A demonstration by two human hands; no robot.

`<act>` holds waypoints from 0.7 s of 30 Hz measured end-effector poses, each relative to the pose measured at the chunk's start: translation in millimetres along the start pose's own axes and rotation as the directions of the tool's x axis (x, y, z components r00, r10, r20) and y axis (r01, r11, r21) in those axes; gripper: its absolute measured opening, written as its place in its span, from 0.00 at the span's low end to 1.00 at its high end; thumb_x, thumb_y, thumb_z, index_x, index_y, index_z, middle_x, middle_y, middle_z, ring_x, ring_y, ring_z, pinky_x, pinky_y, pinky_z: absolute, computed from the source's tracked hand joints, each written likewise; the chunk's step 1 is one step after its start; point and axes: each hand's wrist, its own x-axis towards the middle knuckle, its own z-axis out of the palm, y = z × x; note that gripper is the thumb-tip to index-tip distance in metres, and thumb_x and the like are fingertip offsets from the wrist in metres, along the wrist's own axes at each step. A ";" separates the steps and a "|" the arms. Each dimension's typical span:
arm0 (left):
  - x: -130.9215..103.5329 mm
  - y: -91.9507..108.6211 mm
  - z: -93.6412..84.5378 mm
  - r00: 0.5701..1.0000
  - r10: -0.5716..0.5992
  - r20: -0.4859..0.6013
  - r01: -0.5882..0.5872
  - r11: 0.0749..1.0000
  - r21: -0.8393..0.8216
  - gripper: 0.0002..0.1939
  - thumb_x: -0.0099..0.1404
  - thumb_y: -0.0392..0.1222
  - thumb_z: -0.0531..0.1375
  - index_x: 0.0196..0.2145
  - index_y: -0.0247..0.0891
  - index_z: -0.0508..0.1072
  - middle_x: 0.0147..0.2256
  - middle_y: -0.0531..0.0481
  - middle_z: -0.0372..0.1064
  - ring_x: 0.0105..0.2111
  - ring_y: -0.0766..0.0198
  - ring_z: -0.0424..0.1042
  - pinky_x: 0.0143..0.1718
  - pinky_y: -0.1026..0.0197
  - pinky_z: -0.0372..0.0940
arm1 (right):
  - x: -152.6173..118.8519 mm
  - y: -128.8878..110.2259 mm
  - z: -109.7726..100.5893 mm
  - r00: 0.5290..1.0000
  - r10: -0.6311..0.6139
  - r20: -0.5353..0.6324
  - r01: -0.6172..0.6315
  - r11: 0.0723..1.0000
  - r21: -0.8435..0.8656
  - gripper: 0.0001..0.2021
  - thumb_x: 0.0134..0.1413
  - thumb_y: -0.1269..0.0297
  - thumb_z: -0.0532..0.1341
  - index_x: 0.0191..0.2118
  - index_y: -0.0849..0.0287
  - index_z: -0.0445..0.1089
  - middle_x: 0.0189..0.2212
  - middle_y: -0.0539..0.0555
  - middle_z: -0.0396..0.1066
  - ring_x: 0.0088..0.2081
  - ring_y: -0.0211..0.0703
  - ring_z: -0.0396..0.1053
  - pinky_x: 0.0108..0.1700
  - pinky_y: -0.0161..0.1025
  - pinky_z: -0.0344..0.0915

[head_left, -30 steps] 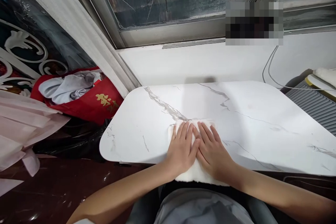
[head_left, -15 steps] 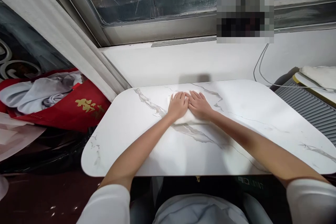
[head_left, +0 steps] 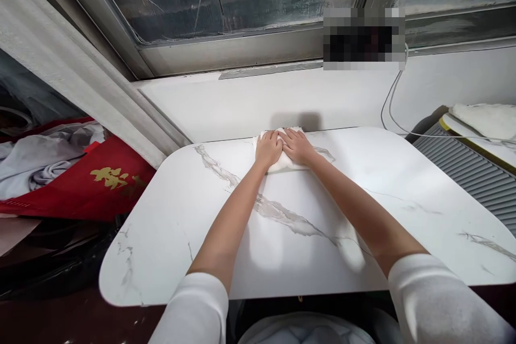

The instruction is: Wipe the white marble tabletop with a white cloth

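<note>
My left hand lies flat on a white cloth, its fingers stretched toward the wall. Beside it, my right hand presses on the same cloth with its fingers extended. The two hands touch or nearly touch at the fingertips. Bunched under both palms, the cloth rests at the far edge of a white marble-patterned table. Part of the cloth is hidden by the hands.
A white wall and window frame stand behind the table. At left, a red bag holds grey cloth. White cables hang at right, near a grey ribbed surface.
Both hands have pushed the white cloth away from me, from the table's middle-back to its far edge. My arms reach further forward, and the camera view has shifted slightly.
</note>
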 end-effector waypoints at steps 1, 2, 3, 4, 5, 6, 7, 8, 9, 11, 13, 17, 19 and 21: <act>-4.6 2.3 -0.9 1.000 0.002 0.007 -0.002 1.000 0.002 0.21 0.70 0.38 0.44 0.58 0.37 0.62 0.60 0.43 0.59 0.62 0.57 0.54 0.64 0.46 0.43 | -5.8 -2.0 -1.6 1.000 0.008 0.015 -0.008 1.000 -0.005 0.27 0.64 0.62 0.41 0.66 0.65 0.50 0.66 0.61 0.49 0.66 0.49 0.45 0.64 0.52 0.42; -10.6 5.5 -1.8 1.000 0.007 0.014 -0.007 1.000 0.007 0.21 0.69 0.38 0.43 0.58 0.36 0.61 0.61 0.42 0.58 0.62 0.57 0.54 0.65 0.46 0.43 | -13.2 -4.1 -3.6 0.999 0.015 0.030 -0.015 1.000 -0.012 0.27 0.65 0.62 0.41 0.66 0.65 0.49 0.66 0.62 0.48 0.66 0.49 0.45 0.64 0.52 0.42; -18.2 9.5 -2.8 1.000 0.013 0.020 -0.013 1.000 0.014 0.22 0.69 0.38 0.43 0.58 0.36 0.61 0.61 0.42 0.58 0.62 0.57 0.54 0.65 0.46 0.43 | -22.4 -6.4 -5.8 0.999 0.016 0.041 -0.015 1.000 -0.023 0.27 0.65 0.62 0.41 0.66 0.66 0.49 0.66 0.62 0.48 0.66 0.50 0.45 0.64 0.52 0.42; -27.7 14.5 -3.6 1.000 0.020 0.023 -0.020 1.000 0.023 0.22 0.69 0.38 0.43 0.58 0.36 0.61 0.61 0.42 0.58 0.62 0.57 0.54 0.65 0.46 0.44 | -33.3 -8.8 -8.2 0.999 0.011 0.047 -0.009 0.999 -0.037 0.27 0.65 0.62 0.41 0.66 0.66 0.49 0.66 0.63 0.47 0.66 0.50 0.44 0.64 0.52 0.42; -39.0 20.3 -4.3 0.999 0.028 0.026 -0.029 0.999 0.031 0.22 0.69 0.38 0.43 0.58 0.36 0.61 0.61 0.42 0.58 0.62 0.57 0.54 0.65 0.46 0.44 | -46.1 -11.2 -10.7 0.999 0.001 0.049 0.002 0.999 -0.053 0.27 0.65 0.62 0.41 0.66 0.67 0.49 0.66 0.63 0.48 0.66 0.50 0.45 0.64 0.53 0.42; -52.1 26.9 -4.9 0.999 0.036 0.027 -0.037 0.999 0.039 0.22 0.69 0.38 0.44 0.59 0.35 0.61 0.61 0.41 0.58 0.62 0.56 0.53 0.65 0.46 0.44 | -60.7 -13.6 -13.2 0.999 -0.013 0.046 0.017 0.998 -0.068 0.27 0.65 0.62 0.41 0.66 0.67 0.49 0.66 0.64 0.48 0.66 0.51 0.45 0.64 0.53 0.43; -67.0 34.2 -5.3 0.999 0.044 0.028 -0.046 0.998 0.047 0.23 0.69 0.38 0.44 0.59 0.34 0.61 0.61 0.41 0.58 0.63 0.56 0.53 0.65 0.46 0.44 | -77.2 -16.0 -15.7 0.999 -0.030 0.040 0.033 0.996 -0.081 0.27 0.65 0.62 0.41 0.66 0.67 0.49 0.66 0.64 0.48 0.66 0.51 0.45 0.64 0.54 0.43; -83.4 42.0 -5.7 0.998 0.052 0.030 -0.054 0.997 0.052 0.23 0.69 0.38 0.44 0.59 0.34 0.60 0.61 0.41 0.58 0.63 0.55 0.53 0.65 0.46 0.44 | -95.1 -18.6 -18.2 0.998 -0.047 0.033 0.049 0.995 -0.090 0.28 0.65 0.61 0.41 0.66 0.67 0.49 0.66 0.64 0.48 0.66 0.52 0.45 0.64 0.54 0.43; -100.8 50.3 -6.2 0.998 0.059 0.033 -0.061 0.997 0.055 0.24 0.69 0.38 0.44 0.60 0.34 0.60 0.62 0.41 0.57 0.63 0.55 0.52 0.65 0.45 0.43 | -114.3 -21.4 -20.7 0.998 -0.063 0.027 0.066 0.993 -0.095 0.28 0.65 0.61 0.40 0.66 0.67 0.49 0.66 0.64 0.48 0.66 0.52 0.45 0.64 0.55 0.44; -137.0 67.1 -8.2 0.996 0.076 0.042 -0.078 0.996 0.051 0.24 0.69 0.39 0.43 0.61 0.35 0.58 0.62 0.41 0.56 0.64 0.54 0.51 0.66 0.44 0.42 | -154.6 -27.6 -25.7 0.995 -0.097 0.013 0.097 0.990 -0.101 0.28 0.65 0.61 0.39 0.67 0.68 0.49 0.66 0.65 0.49 0.67 0.53 0.44 0.64 0.56 0.44; -170.6 83.0 -11.5 0.992 0.106 0.066 -0.108 0.994 0.031 0.25 0.69 0.40 0.42 0.63 0.37 0.56 0.63 0.42 0.55 0.65 0.54 0.49 0.66 0.43 0.41 | -193.8 -34.6 -30.1 0.991 -0.132 -0.002 0.131 0.985 -0.109 0.29 0.65 0.61 0.39 0.67 0.69 0.48 0.66 0.65 0.48 0.67 0.54 0.42 0.65 0.57 0.43; -214.5 106.0 -20.1 0.965 0.212 0.154 -0.209 0.977 -0.032 0.27 0.69 0.41 0.42 0.65 0.35 0.52 0.65 0.41 0.51 0.66 0.53 0.44 0.67 0.41 0.40 | -251.3 -45.9 -34.4 0.991 -0.116 -0.073 0.104 0.983 -0.149 0.30 0.63 0.61 0.42 0.68 0.66 0.45 0.65 0.64 0.49 0.68 0.55 0.40 0.64 0.60 0.45; -222.3 111.7 -22.5 0.953 0.240 0.184 -0.234 0.971 -0.056 0.28 0.69 0.41 0.42 0.65 0.35 0.52 0.64 0.41 0.51 0.66 0.52 0.44 0.66 0.39 0.41 | -264.3 -47.6 -34.7 0.991 -0.105 -0.088 0.089 0.982 -0.169 0.31 0.62 0.62 0.44 0.69 0.65 0.43 0.65 0.63 0.49 0.68 0.54 0.41 0.64 0.60 0.46; -222.1 113.6 -22.1 0.950 0.247 0.191 -0.239 0.969 -0.068 0.28 0.69 0.41 0.43 0.65 0.36 0.52 0.64 0.41 0.51 0.66 0.52 0.45 0.66 0.39 0.42 | -266.6 -45.8 -34.6 0.991 -0.104 -0.081 0.088 0.980 -0.181 0.31 0.61 0.62 0.44 0.69 0.65 0.42 0.65 0.63 0.49 0.67 0.54 0.41 0.64 0.60 0.47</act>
